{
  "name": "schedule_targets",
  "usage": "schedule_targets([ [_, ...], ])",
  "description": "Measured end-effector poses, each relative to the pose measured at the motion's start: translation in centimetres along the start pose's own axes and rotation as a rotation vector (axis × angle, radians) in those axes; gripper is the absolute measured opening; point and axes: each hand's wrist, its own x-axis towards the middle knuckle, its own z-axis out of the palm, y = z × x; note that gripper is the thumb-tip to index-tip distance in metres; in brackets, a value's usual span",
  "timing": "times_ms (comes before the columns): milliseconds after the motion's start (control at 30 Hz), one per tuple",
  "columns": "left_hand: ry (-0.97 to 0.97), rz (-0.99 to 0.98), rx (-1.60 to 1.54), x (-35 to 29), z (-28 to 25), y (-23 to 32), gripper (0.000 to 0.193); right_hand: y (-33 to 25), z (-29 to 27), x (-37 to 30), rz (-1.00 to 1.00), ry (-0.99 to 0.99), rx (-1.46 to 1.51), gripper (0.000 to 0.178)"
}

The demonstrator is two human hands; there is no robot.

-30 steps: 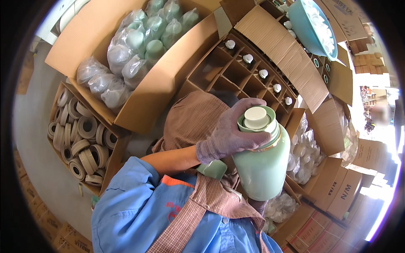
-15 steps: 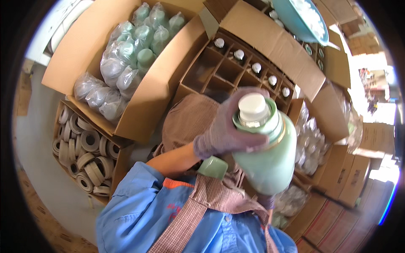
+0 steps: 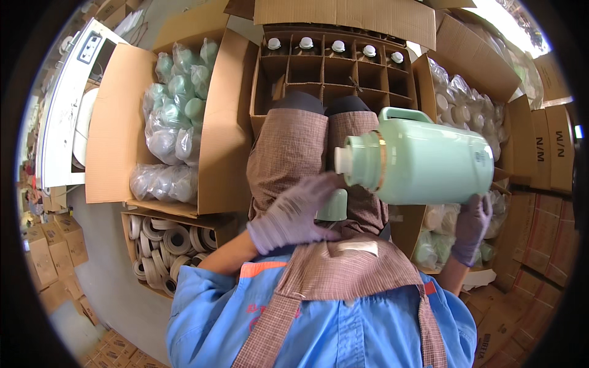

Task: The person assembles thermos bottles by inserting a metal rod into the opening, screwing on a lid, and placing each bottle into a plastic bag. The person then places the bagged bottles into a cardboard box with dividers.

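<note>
A pale green thermos flask (image 3: 435, 161) lies sideways above my lap, its white stopper (image 3: 343, 161) pointing left and its handle on the far side. My right hand (image 3: 473, 230), in a grey-purple glove, grips the flask at its base; part of the fingers is hidden beneath it. A small green cup (image 3: 332, 206) sits on my lap between the thighs. Just left of the cup is my left hand (image 3: 291, 214), gloved too and slightly blurred, with fingers apart and nothing in them. Whether it touches the cup I cannot tell.
Ahead stands a divided carton (image 3: 305, 69) with a row of white-capped bottles. To the left, a carton (image 3: 224, 122) holds bagged green parts, and a box of beige rings (image 3: 178, 240) sits nearer. More cartons with bagged parts (image 3: 460, 113) flank my right side.
The flask has tipped from near upright to lying sideways, stopper to the left. My left hand has let go of its neck and come down beside the cup. The view has turned.
</note>
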Motion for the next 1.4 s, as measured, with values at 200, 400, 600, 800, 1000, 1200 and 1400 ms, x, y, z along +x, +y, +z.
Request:
schedule_targets([
  [200, 0.023, -0.182, -0.028, 1.6, 2.3, -2.4, 0.026, -6.9, -1.4, -0.2, -0.213, -0.101, -0.133, 0.045],
  [400, -0.031, -0.633, -0.494, -1.3, 0.8, -3.0, 0.023, -12.0, 11.2, -1.0, -0.586, -0.563, -0.671, 0.051],
  [600, 0.798, -0.476, -0.506, -7.6, 0.9, -2.9, 0.026, -8.8, 22.6, -1.9, -0.927, -0.756, -1.071, 0.036],
  [800, 1.104, -0.359, -0.409, -5.6, -3.9, -2.5, 0.029, -5.6, 26.5, 0.2, -0.944, -0.712, -0.973, 0.027],
  [1000, 0.726, 0.03, -0.247, 3.3, -8.1, -5.1, 0.028, -4.7, 26.4, -3.1, -1.147, -0.386, -0.314, 0.025],
  [1200, 0.766, 0.17, -0.384, 6.4, -7.2, -0.7, 0.052, 0.3, 3.6, -11.6, -0.47, 0.192, -0.77, 0.032],
  [1400, 0.604, 0.105, 0.219, 4.8, -6.2, -2.5, 0.043, 9.0, -17.4, -28.3, 0.385, 1.12, -0.555, 0.029],
])
